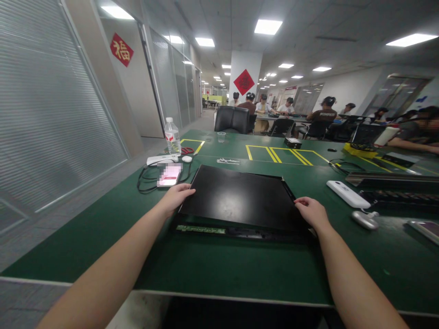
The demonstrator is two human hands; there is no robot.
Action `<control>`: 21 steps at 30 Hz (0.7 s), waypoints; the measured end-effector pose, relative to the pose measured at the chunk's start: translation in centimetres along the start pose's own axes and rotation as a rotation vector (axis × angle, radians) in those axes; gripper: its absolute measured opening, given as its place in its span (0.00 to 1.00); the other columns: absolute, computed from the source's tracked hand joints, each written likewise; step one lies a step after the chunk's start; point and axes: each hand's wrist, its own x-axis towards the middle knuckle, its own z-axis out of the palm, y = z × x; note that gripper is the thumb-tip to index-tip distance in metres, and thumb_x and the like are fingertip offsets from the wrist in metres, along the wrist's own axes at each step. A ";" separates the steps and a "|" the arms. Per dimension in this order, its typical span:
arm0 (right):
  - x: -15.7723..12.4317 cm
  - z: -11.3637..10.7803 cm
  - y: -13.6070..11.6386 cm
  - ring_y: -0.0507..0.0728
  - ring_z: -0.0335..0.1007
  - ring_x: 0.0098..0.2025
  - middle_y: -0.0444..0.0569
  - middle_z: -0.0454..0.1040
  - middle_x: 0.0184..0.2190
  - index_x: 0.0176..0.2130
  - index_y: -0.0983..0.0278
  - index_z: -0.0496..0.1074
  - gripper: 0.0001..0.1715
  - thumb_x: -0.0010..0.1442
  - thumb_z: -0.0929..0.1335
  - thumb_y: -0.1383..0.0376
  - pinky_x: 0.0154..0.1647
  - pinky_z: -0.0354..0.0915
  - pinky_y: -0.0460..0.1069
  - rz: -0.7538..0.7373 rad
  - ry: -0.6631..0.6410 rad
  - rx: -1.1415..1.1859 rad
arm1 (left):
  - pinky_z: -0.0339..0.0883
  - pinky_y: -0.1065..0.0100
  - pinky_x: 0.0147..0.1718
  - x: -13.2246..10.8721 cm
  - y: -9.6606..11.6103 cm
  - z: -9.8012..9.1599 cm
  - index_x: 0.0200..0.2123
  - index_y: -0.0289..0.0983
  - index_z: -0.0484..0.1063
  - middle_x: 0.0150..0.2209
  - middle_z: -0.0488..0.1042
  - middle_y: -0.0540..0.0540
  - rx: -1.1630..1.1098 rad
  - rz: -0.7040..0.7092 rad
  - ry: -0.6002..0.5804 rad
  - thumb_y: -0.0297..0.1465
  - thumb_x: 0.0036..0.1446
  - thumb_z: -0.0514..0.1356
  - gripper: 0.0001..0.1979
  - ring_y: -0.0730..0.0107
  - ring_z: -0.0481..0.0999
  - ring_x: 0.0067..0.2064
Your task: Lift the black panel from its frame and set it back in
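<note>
Between my two hands is a flat black display panel (236, 194), its dark surface facing up with a dull reflection. My left hand (178, 198) grips its left edge, thumb on top. At the right edge, my right hand (312, 211) pinches the panel with the fingers partly hidden. Beneath the panel lies a black frame (270, 234), showing along the near side and at the far right corner. A green circuit board strip (200, 229) is visible in the frame's near left part. The panel's near edge sits apart from that strip.
Left of the panel are a phone (169, 175), black cables, a white power bank (162, 159) and a water bottle (172, 137). To the right lie a white device (348, 194), a silver mouse-like object (365, 219) and long black parts (404, 198). Several people sit farther back.
</note>
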 end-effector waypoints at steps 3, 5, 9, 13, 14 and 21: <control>0.1 0.1 0.2 0.58 0.73 0.35 0.50 0.80 0.34 0.33 0.59 0.82 0.12 0.53 0.68 0.62 0.33 0.63 0.50 0.004 -0.006 -0.004 | 0.73 0.66 0.32 0.4 -0.3 -0.3 0.32 0.36 0.80 0.31 0.83 0.45 0.042 0.046 -0.026 0.33 0.33 0.76 0.18 0.61 0.80 0.32; 0.2 0.2 0.3 0.58 0.73 0.36 0.50 0.80 0.35 0.34 0.59 0.82 0.13 0.53 0.68 0.61 0.34 0.64 0.50 0.001 -0.007 -0.008 | 0.72 0.65 0.33 0.5 -0.5 -0.4 0.31 0.36 0.80 0.31 0.83 0.45 0.049 0.060 -0.037 0.34 0.33 0.76 0.19 0.60 0.80 0.32; 0.2 0.4 0.5 0.58 0.74 0.36 0.49 0.80 0.35 0.34 0.59 0.82 0.12 0.54 0.68 0.61 0.34 0.64 0.49 -0.011 0.004 -0.014 | 0.73 0.64 0.34 0.5 -0.5 -0.3 0.32 0.36 0.81 0.32 0.83 0.43 0.054 0.101 -0.001 0.35 0.33 0.78 0.20 0.58 0.81 0.34; 0.2 0.4 0.4 0.57 0.73 0.35 0.49 0.80 0.34 0.33 0.59 0.82 0.11 0.54 0.68 0.62 0.33 0.63 0.49 -0.011 0.012 -0.014 | 0.74 0.65 0.36 0.2 -0.2 0.1 0.36 0.35 0.80 0.36 0.84 0.42 0.008 0.127 0.009 0.36 0.34 0.79 0.23 0.59 0.82 0.37; 0.1 0.4 0.3 0.57 0.73 0.35 0.49 0.80 0.34 0.34 0.59 0.82 0.11 0.54 0.68 0.62 0.34 0.63 0.49 -0.008 0.009 -0.011 | 0.75 0.65 0.36 0.2 -0.2 0.1 0.36 0.35 0.80 0.36 0.84 0.42 -0.007 0.120 -0.004 0.35 0.35 0.79 0.23 0.59 0.82 0.37; 0.1 0.3 0.2 0.57 0.72 0.36 0.49 0.78 0.34 0.41 0.60 0.82 0.17 0.53 0.68 0.61 0.36 0.64 0.50 0.003 0.012 -0.001 | 0.76 0.65 0.37 0.2 -0.1 0.2 0.36 0.35 0.78 0.36 0.83 0.44 -0.079 0.152 -0.020 0.30 0.34 0.79 0.23 0.61 0.82 0.38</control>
